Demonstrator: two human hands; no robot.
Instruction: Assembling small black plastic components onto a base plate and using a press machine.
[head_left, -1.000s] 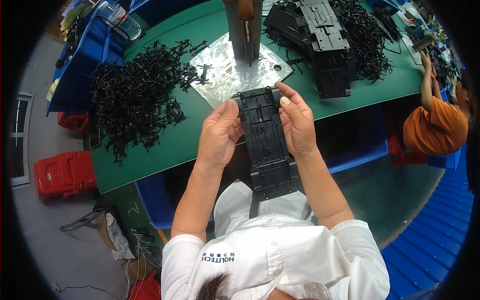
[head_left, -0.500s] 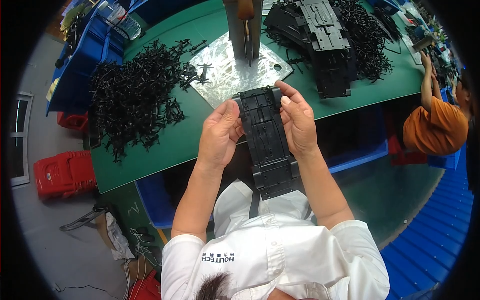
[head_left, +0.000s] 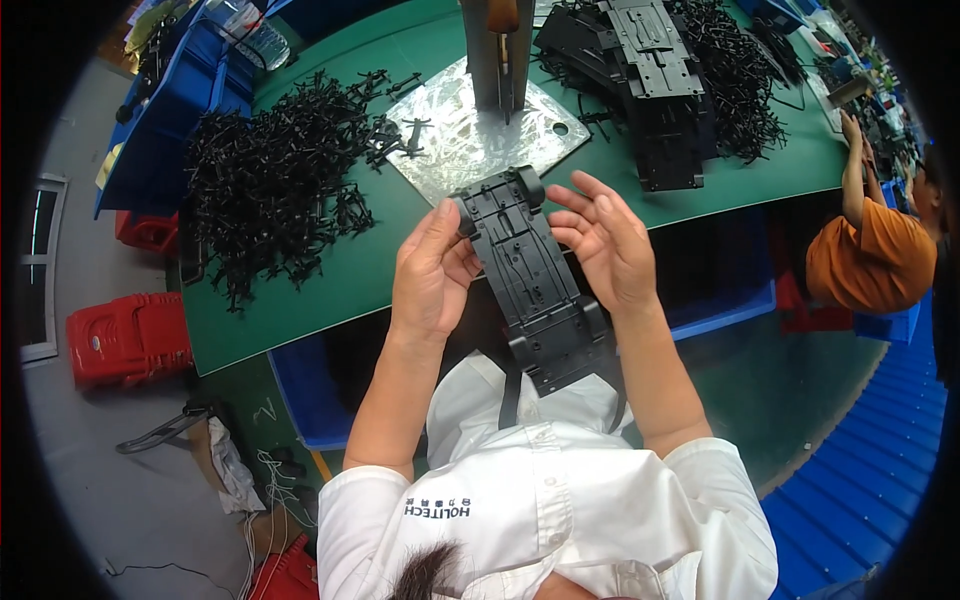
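Note:
A long black plastic chassis plate, with raised side lugs at its corners, hangs tilted in front of my body. My left hand pinches its far left corner, thumb on top. Beside its right edge, my right hand is apart from the plate, fingers spread and nothing in them. Beyond the plate a bare metal sheet lies on the green table. An upright metal press-like tool with a thin pointed tip stands over that sheet.
Small black plastic parts are heaped on the left. At the right lie stacked chassis plates and another black heap. A red stool stands at lower left. Another person in an orange top works at far right.
My right hand has let go of the chassis plate and moved right with its fingers opening. The plate has turned slightly, staying in my left hand.

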